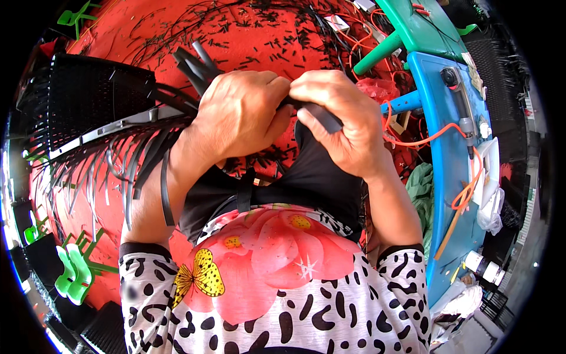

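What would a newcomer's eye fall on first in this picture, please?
Probably the bright red floor, strewn with black scraps in its upper part. Next might come the big pink flower on the shirt at lower middle and, above it, the left hand and right hand close together on a black strip. The blue table on the right also stands out.

No legible text, no readable labels, numbers, signs

Black strip held above red floor.
Remotely, I see the left hand and right hand close together on it; an orange cord runs onto the blue tabletop.
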Tool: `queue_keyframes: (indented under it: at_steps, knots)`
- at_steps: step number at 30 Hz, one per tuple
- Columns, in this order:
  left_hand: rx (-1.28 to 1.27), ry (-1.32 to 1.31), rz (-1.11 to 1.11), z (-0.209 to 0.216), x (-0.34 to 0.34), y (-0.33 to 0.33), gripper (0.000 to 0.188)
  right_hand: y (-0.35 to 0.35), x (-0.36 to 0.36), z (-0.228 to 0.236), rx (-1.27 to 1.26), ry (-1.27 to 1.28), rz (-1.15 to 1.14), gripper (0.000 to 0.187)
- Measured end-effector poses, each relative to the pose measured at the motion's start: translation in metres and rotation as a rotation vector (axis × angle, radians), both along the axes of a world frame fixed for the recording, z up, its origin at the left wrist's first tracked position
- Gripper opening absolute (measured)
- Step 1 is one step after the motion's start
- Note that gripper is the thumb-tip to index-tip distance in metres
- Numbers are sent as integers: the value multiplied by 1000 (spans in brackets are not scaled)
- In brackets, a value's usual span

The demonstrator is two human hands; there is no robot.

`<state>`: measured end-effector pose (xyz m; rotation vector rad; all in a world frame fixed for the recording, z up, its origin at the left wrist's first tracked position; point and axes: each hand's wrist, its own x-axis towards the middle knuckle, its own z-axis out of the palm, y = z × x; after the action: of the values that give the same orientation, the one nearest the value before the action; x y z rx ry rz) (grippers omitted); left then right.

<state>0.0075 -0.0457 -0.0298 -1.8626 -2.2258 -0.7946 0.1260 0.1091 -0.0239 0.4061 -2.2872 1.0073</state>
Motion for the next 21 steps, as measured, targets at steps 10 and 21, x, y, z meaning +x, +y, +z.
queue_keyframes:
  at_steps: [10,21]
  knots:
    - [-93,-37,50,5,-4,1,19,-11,6,-4,-716,-164,-14,17]
    - [-117,-71,101,8,-11,7,16,-15,-12,11,-920,-319,-31,28]
